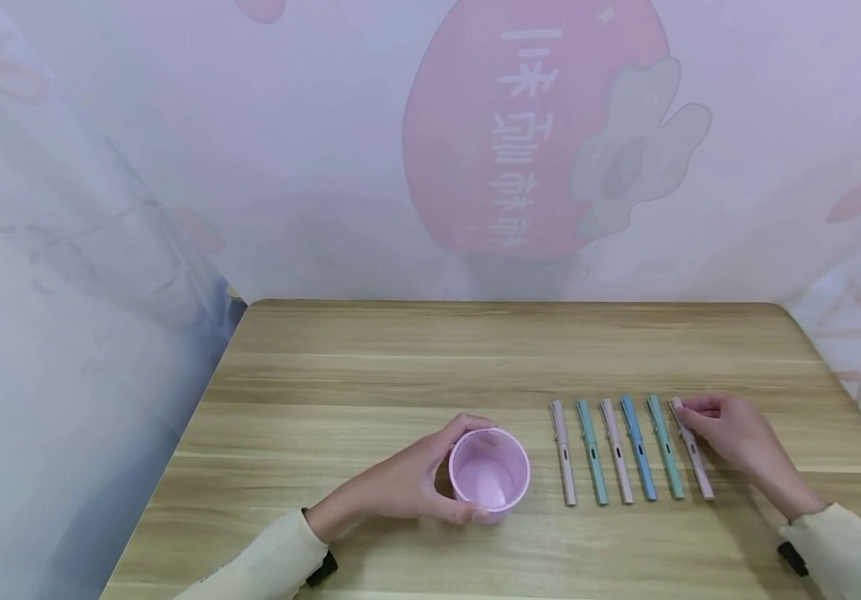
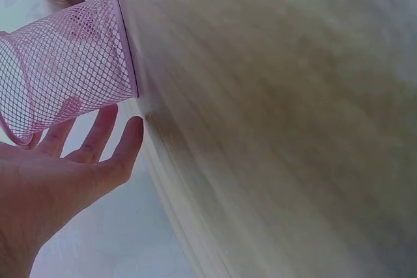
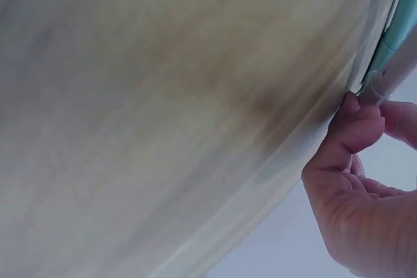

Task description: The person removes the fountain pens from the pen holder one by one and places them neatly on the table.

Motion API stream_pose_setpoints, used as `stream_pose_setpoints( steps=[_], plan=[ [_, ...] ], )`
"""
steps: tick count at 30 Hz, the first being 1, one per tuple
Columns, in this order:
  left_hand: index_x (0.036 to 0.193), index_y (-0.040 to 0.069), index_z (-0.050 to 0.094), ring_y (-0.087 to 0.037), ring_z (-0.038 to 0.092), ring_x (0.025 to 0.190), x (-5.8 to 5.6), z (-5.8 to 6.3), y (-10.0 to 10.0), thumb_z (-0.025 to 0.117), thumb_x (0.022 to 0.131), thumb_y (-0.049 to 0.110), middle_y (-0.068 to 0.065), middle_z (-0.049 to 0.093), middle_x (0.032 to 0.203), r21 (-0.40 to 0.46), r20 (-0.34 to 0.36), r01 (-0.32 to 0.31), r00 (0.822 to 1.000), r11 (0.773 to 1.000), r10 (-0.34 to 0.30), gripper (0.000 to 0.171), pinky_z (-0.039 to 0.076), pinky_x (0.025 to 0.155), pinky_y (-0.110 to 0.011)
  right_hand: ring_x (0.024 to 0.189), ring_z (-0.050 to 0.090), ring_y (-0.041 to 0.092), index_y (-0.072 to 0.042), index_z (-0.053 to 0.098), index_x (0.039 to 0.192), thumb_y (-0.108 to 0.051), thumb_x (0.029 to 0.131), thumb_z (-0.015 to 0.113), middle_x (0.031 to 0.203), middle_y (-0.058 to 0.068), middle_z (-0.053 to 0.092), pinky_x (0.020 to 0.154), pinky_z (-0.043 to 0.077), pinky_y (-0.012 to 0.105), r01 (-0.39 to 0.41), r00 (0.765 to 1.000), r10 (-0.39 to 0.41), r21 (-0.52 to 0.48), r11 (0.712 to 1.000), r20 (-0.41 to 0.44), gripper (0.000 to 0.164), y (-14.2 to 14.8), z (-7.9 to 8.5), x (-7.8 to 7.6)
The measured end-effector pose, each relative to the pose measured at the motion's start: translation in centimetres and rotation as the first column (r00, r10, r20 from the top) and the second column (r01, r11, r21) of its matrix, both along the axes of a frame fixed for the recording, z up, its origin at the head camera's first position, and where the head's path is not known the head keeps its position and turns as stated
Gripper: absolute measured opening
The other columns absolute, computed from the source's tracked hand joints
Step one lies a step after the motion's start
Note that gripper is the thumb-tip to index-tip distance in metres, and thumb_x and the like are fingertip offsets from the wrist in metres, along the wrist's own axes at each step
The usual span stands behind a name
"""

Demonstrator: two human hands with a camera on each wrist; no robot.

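Observation:
My left hand (image 1: 415, 485) grips a pink mesh pen holder (image 1: 487, 447) from its left side, thumb near the front and fingers round the back. In the left wrist view the mesh wall (image 2: 71, 63) stands upright on the table, with fingers curved beside it. At the right end of a row of capped pens, my right hand (image 1: 733, 429) pinches the clip end of a pale pink pen (image 1: 694, 457) between thumb and fingers. The right wrist view shows that pen (image 3: 395, 73) close to a green pen (image 3: 393, 40).
Left of the pinched pen lie a green pen (image 1: 665, 447), a blue pen (image 1: 638, 450), a pale pink pen (image 1: 617, 452), another green pen (image 1: 593, 452) and a greyish-pink pen (image 1: 563, 454), roughly parallel. A wooden table (image 1: 370, 358) carries everything, with a printed curtain (image 1: 310, 150) behind.

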State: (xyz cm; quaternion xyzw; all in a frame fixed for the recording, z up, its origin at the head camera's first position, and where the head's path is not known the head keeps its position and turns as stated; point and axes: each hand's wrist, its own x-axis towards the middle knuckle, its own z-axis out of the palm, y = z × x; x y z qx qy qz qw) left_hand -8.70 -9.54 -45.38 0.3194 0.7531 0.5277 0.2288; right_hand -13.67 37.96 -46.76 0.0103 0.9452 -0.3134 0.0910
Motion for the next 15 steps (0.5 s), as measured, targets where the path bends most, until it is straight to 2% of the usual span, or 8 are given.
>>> stream_pose_setpoints(
  steps=[4,15],
  plan=[
    [0.159,0.037,0.041,-0.028,0.061,0.13,-0.02,0.05,0.02,0.092,0.086,0.032,0.0,0.058,0.15,0.0,0.0,0.0,1.0,1.0,0.0,0.09,0.053,0.106,-0.046,0.094,0.067,0.024,0.014,0.07,0.123,-0.034,0.112,0.062,0.103,0.014,0.076,0.079,0.052,0.041,-0.011,1.0,0.01,0.012,1.0,0.018,0.049,0.03,0.14,-0.27],
    [0.159,0.039,0.041,-0.028,0.061,0.13,-0.15,-0.19,0.03,0.092,0.086,0.033,0.001,0.058,0.15,-0.006,0.004,-0.002,1.0,1.0,0.002,0.089,0.053,0.106,-0.046,0.094,0.067,0.028,0.017,0.066,0.123,-0.029,0.114,0.058,0.102,0.016,0.075,0.079,0.052,0.042,-0.027,0.999,0.026,0.015,1.0,0.046,0.048,-0.09,0.44,-0.49]
  ],
)
